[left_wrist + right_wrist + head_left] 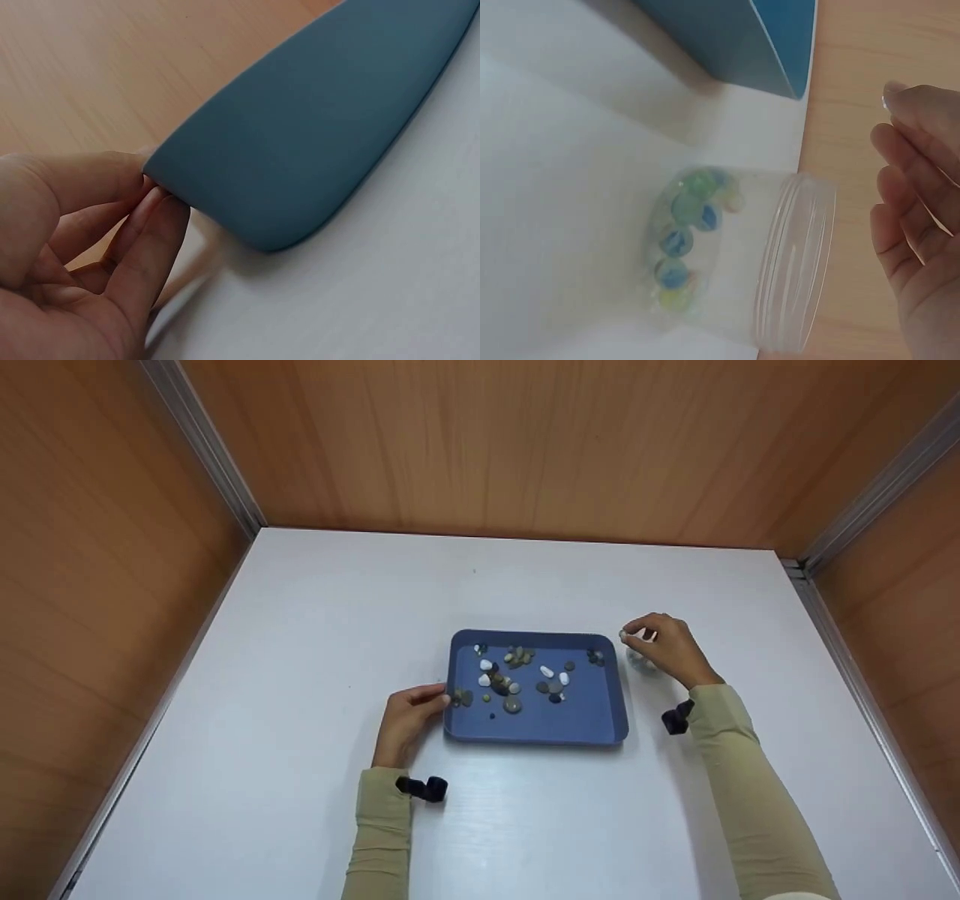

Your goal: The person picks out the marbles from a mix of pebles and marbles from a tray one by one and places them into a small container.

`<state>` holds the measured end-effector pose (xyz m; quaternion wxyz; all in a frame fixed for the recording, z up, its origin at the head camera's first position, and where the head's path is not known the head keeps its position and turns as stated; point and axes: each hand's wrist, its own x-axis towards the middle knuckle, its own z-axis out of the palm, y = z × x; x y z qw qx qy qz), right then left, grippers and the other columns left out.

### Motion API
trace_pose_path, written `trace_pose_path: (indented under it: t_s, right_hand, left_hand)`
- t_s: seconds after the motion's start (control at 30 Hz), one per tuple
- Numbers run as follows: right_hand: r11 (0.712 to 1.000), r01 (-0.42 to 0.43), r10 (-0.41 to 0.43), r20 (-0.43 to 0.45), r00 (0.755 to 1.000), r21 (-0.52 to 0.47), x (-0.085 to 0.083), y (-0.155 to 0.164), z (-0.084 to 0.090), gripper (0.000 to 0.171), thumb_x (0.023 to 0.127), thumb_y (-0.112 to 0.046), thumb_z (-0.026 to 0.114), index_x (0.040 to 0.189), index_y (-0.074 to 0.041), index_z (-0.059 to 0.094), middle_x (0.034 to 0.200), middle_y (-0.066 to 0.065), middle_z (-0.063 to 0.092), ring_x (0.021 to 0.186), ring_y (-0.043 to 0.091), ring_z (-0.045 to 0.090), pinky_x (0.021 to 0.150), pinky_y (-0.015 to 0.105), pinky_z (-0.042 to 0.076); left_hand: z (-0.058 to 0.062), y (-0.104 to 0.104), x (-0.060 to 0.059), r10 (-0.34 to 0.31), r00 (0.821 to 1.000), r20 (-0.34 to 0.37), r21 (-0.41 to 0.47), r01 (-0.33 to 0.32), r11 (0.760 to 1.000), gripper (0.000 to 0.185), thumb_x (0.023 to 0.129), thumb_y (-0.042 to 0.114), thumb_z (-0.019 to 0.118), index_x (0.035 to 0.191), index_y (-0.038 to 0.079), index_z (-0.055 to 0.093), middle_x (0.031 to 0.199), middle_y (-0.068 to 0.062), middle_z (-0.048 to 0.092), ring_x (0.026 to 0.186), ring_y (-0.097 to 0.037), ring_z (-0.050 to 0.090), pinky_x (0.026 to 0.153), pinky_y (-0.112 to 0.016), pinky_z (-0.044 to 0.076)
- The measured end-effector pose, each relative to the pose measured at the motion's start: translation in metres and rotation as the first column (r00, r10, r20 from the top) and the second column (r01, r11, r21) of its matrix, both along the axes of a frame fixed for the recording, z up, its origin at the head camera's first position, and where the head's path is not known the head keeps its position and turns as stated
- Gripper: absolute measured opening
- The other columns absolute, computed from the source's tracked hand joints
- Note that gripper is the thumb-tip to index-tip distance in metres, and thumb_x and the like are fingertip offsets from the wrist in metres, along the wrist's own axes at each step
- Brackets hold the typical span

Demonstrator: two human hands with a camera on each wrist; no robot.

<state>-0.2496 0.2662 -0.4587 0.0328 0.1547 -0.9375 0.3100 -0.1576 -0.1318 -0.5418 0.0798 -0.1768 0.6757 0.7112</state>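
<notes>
A blue rectangular tray [585, 724] lies on the white table, with several pebbles [512, 704] in loose groups on its floor. My left hand [409, 718] grips the tray's left rim; in the left wrist view its fingertips [169, 214] meet the rim's edge. To the right of the tray, my right hand [670, 649] pinches a small shiny glass marble [622, 636] between thumb and index finger, mostly covered by them. Below that hand stands a clear open jar [742, 277], holding several coloured marbles [676, 241] at its bottom. In the head view the hand partly hides the jar.
Wood-grain panels [480, 450] enclose the white table [337, 607] at the back and both sides. White stones [547, 671] and dark stones [542, 687] lie spread across the tray. A tiny speck [474, 571] lies behind the tray.
</notes>
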Motion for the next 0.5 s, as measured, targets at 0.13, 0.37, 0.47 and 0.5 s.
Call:
trace_pose_path:
  t_s: [0.13, 0.37, 0.47, 0.5]
  right_hand:
    - [1.0, 0.009, -0.009, 0.004, 1.0, -0.005, 0.001, 0.009, 0.0, 0.019, 0.09, -0.018, 0.067, 0.104, -0.006, 0.072, 0.099, 0.012, 0.069, 0.086, 0.023, 0.054, 0.071, 0.035, 0.044]
    - [0.999, 0.044, -0.044, -0.007, 0.999, -0.006, 0.002, 0.022, -0.002, 0.018, 0.09, -0.015, 0.068, 0.101, -0.003, 0.072, 0.1, 0.016, 0.069, 0.086, 0.026, 0.056, 0.072, 0.035, 0.043]
    - [0.999, 0.052, -0.052, -0.017, 0.998, -0.005, 0.002, 0.026, -0.002, 0.017, 0.089, -0.012, 0.068, 0.1, 0.0, 0.072, 0.1, 0.017, 0.07, 0.087, 0.029, 0.057, 0.073, 0.035, 0.044]
    - [0.999, 0.054, -0.055, -0.02, 0.998, -0.002, 0.002, 0.027, -0.002, 0.017, 0.089, -0.012, 0.068, 0.1, 0.0, 0.072, 0.099, 0.018, 0.07, 0.087, 0.03, 0.058, 0.073, 0.036, 0.044]
  left_hand:
    - [0.0, 0.0, 0.0, -0.001, 1.0, -0.006, -0.005, 0.0, 1.0, 0.029, 0.081, 0.005, 0.074, 0.11, 0.003, 0.072, 0.114, -0.012, 0.068, 0.104, -0.018, 0.062, 0.089, -0.027, 0.053]
    - [0.001, 0.001, 0.0, 0.006, 1.0, -0.007, -0.012, -0.006, 1.0, 0.03, 0.081, 0.005, 0.074, 0.111, 0.002, 0.071, 0.115, -0.014, 0.068, 0.103, -0.017, 0.063, 0.089, -0.027, 0.053]
    - [0.001, 0.001, 0.0, 0.006, 1.0, 0.0, -0.011, -0.006, 1.0, 0.031, 0.081, 0.006, 0.075, 0.111, 0.002, 0.071, 0.116, -0.014, 0.068, 0.105, -0.018, 0.062, 0.09, -0.028, 0.053]
    - [0.001, 0.001, 0.0, 0.005, 1.0, 0.0, -0.01, -0.005, 1.0, 0.031, 0.081, 0.006, 0.074, 0.112, 0.002, 0.07, 0.116, -0.014, 0.068, 0.106, -0.019, 0.062, 0.09, -0.028, 0.053]
